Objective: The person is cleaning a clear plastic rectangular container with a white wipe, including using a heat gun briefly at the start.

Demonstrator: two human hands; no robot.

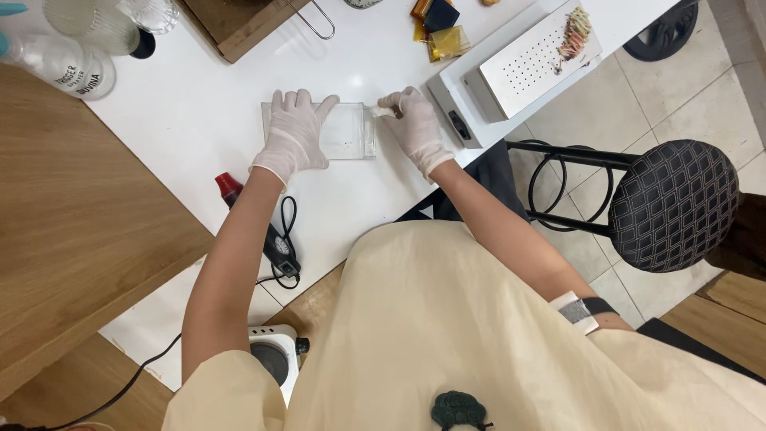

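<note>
Two gloved hands work at a white table (199, 120), listed here with the surrounding items from largest to smallest.

Table: white top, bordered by wood panels at left and tiled floor at right.

Stool (673, 203): round black quilted seat on a black metal frame, right of the person, off the table.

Perforated plate (531, 57): metal slab on a white machine at the table's right edge; a small tangle of coloured scraps (576, 33) lies at its far end.

Wooden board (239, 24): at the top edge, partly out of view.

Clear panel (347, 132): flat rectangular transparent sheet lying on the table directly before the person, between both hands.

Bottles (68, 60): clear containers grouped at the top left corner.

Left hand (295, 132): white glove, fingers spread, palm pressed flat on the panel's left half.

Right hand (413, 121): white glove, fingertips pinched together at the panel's upper right corner; what they grip is too small to tell.

Black tool (275, 239): corded handpiece with a red tip, lying near the left forearm at the table's near edge.

Amber pieces (447, 41): small translucent squares beside a dark one, top centre.
</note>
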